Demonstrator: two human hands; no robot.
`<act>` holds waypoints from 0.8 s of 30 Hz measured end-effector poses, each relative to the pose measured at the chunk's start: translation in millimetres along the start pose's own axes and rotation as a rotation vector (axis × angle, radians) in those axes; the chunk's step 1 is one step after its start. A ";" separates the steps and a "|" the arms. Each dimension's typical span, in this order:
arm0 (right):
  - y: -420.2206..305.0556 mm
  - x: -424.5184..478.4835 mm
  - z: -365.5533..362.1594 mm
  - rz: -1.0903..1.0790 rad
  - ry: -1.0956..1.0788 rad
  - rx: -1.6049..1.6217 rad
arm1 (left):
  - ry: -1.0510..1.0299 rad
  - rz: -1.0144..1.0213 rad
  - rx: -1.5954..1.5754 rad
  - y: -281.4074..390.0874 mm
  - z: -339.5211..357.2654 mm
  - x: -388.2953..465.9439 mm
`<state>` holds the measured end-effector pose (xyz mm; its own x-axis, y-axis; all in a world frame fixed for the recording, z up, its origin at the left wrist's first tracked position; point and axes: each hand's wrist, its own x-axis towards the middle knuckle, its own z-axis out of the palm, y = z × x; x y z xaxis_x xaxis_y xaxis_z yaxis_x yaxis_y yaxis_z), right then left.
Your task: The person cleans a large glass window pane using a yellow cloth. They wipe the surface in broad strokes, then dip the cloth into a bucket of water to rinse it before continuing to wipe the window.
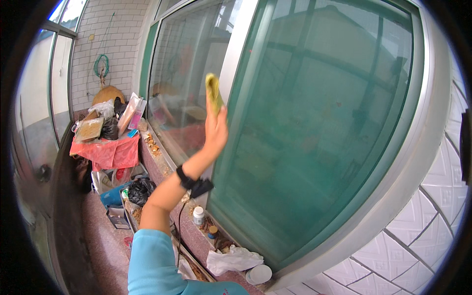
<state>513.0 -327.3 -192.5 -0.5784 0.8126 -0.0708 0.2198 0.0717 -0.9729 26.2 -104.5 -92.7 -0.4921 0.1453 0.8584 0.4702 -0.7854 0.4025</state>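
Observation:
My left hand (217,129) is raised at the middle of the view, gripping a folded yellow-green cloth (214,92). The cloth is beside the silver window frame (236,48), in front of the glass; whether it touches the glass cannot be told. A black band (186,179) with a dark device and a cable is around my left wrist. To the right of the hand is a large window panel with a green screen (313,140). My right hand is out of view.
A stone sill (162,171) below the window bears a white bottle (198,215), a brown-capped jar (212,232), white plastic (236,260) and a white round container (259,274). Bags and boxes crowd a red-covered table (110,151). A blue crate (112,195) stands beneath.

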 end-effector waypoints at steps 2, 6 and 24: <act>25.7 -24.0 0.4 -0.108 0.216 0.001 | 0.016 0.212 0.120 -10.9 30.7 40.4; 50.9 -70.8 6.4 -0.193 0.809 -0.100 | -0.084 0.272 0.165 -42.5 102.0 85.2; 40.6 -74.9 -11.8 -0.269 1.645 -0.261 | -0.400 0.572 0.122 76.5 179.7 342.2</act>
<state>574.6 -378.4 -224.1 0.7189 0.4479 0.5316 0.4708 0.2490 -0.8464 25.4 -6.8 289.0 0.1523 -0.0417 0.9874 0.6649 -0.7349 -0.1336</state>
